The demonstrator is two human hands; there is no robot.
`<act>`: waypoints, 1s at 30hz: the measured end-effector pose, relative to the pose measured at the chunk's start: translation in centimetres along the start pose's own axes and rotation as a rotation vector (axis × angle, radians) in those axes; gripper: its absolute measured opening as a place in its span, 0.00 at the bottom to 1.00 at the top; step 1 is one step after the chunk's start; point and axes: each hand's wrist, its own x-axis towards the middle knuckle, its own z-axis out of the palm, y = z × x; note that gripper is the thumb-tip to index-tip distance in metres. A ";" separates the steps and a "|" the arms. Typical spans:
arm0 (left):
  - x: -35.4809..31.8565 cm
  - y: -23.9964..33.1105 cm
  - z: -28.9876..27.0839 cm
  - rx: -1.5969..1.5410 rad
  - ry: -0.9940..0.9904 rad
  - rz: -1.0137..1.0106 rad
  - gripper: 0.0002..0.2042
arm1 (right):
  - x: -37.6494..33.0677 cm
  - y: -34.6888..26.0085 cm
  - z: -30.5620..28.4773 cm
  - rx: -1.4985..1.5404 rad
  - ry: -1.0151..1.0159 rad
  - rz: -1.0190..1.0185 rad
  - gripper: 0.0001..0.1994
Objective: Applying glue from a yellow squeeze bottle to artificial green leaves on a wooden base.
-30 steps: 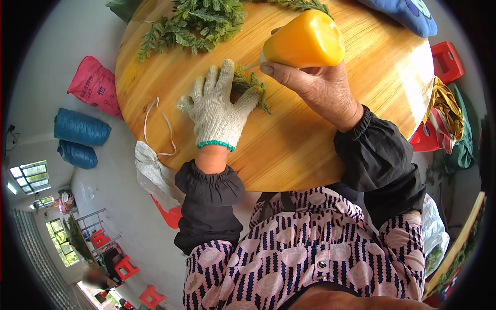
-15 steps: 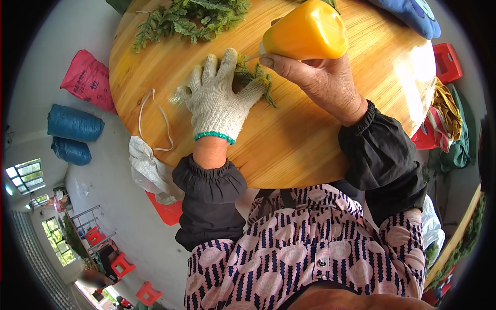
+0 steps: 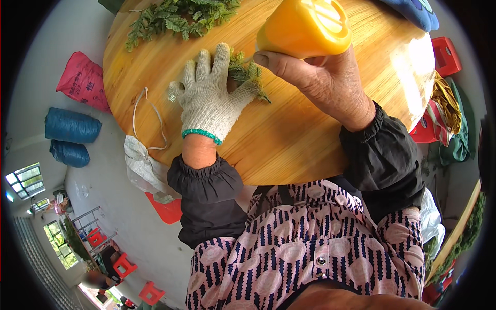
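Cloth (image 3: 294, 243) in pink and navy covers the wearer's lap nearest the view, and loose black sleeves, left (image 3: 206, 196) and right (image 3: 382, 150), reach forward from it over the tabletop (image 3: 279, 139). Of the two hands, the left hand (image 3: 209, 98) wears a pale knit glove and lies palm down, fingers extended and thumb spread wide, touching a small green sprig (image 3: 240, 70) that shows between thumb and forefinger. The bare right hand (image 3: 330, 82) is wrapped around a yellow bottle (image 3: 305, 28), held tilted above the wood with its base toward the view; its tip is hard to make out beside the sprig. Left of the gloved hand, a white cord (image 3: 135, 111) runs to a whitish bag (image 3: 142, 165) at the rim. Beyond the hands sits a heap of greenery (image 3: 181, 18), with a blue plush object (image 3: 418, 14) at the far right edge. Farther off are a pink sack (image 3: 82, 80), blue bundles (image 3: 72, 125), a red stool (image 3: 445, 56) on the right, and windows (image 3: 25, 181) far left.
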 end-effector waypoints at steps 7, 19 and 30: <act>-0.1 -0.2 0.9 0.027 0.053 0.016 0.46 | -0.6 -0.3 -0.5 -0.016 -0.074 -0.041 0.23; -0.3 -0.8 1.9 -0.012 0.072 -0.004 0.31 | -1.5 -0.2 -1.3 0.086 -0.127 -0.046 0.21; -0.4 -0.3 1.7 0.025 0.130 0.003 0.30 | -2.0 0.3 -3.3 -0.457 -0.216 -0.343 0.26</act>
